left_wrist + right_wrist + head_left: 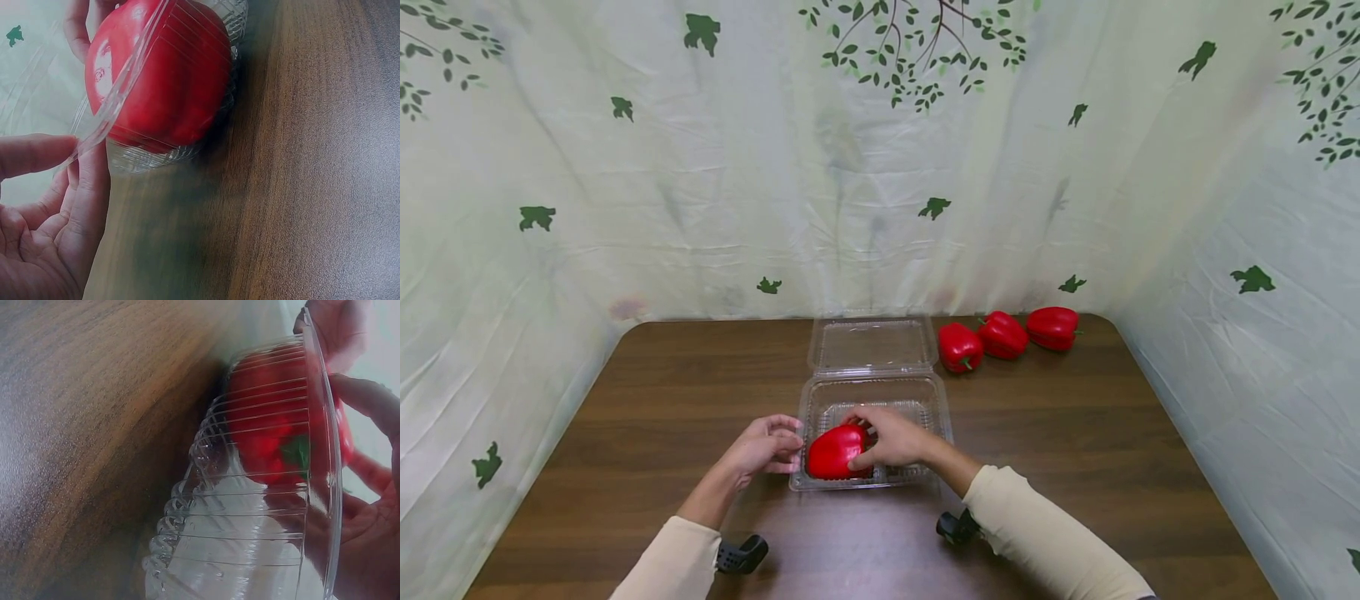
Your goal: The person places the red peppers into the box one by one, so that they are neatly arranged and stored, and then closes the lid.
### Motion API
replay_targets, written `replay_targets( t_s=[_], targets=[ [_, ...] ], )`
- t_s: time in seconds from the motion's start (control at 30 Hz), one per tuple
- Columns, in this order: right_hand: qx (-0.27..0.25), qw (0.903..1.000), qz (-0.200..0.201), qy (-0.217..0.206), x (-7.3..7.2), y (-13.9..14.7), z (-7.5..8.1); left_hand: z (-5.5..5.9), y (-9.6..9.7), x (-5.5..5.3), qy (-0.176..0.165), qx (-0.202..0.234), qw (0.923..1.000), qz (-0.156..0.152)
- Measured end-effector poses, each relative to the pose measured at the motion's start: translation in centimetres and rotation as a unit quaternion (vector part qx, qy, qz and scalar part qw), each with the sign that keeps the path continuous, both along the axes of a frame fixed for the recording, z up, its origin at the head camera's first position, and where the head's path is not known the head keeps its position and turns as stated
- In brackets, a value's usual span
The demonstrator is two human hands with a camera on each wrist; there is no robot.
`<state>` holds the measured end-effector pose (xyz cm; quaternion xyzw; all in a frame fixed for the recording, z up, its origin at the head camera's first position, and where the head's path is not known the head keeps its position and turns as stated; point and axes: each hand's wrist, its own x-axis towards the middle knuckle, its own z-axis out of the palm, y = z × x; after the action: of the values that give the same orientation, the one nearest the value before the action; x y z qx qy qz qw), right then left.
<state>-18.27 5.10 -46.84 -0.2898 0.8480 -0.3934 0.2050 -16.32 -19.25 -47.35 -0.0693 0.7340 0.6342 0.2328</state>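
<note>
A clear plastic clamshell container [942,417] lies on the table with its lid [872,346] folded back away from me. In its near left part sits a red bell pepper [835,454], lying on its side. My right hand [891,437] grips the pepper from the right, thumb at the near side and fingers on the far side. The green stem [295,454] shows through the container wall in the right wrist view. At the left rim, my left hand [767,447] pinches the container's edge [103,128] between thumb and fingers.
Three more red bell peppers, left [959,347], middle [1003,335] and right [1052,327], lie in a row at the back right of the brown wooden table [700,375]. A pale leaf-patterned curtain [737,167] hangs behind and beside the table.
</note>
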Motion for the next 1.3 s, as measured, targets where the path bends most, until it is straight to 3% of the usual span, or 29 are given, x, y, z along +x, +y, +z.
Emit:
replay_targets(
  t_s=[0.57, 0.83, 1.03, 1.3],
  targets=[
    [-0.01, 0.9998, 0.003, -0.014, -0.2, 0.1, -0.3, 0.3, 0.1, 0.1, -0.001, 0.007, 1.0, -0.004],
    [-0.03, 0.9992, -0.001, -0.028, -0.3, 0.4, -0.1, 0.3, 0.1, 0.1, -0.003, 0.009, 1.0, -0.002],
    [-0.063, 0.9979, -0.004, -0.012, -0.9, 1.1, 0.5, 0.3, 0.1, 0.0, -0.002, 0.011, 0.9999, -0.005],
    [-0.118, 0.9916, -0.051, 0.011, -2.3, 3.3, 1.7, 0.2, 0.0, 0.0, -0.002, 0.007, 0.9999, -0.009]
  ],
)
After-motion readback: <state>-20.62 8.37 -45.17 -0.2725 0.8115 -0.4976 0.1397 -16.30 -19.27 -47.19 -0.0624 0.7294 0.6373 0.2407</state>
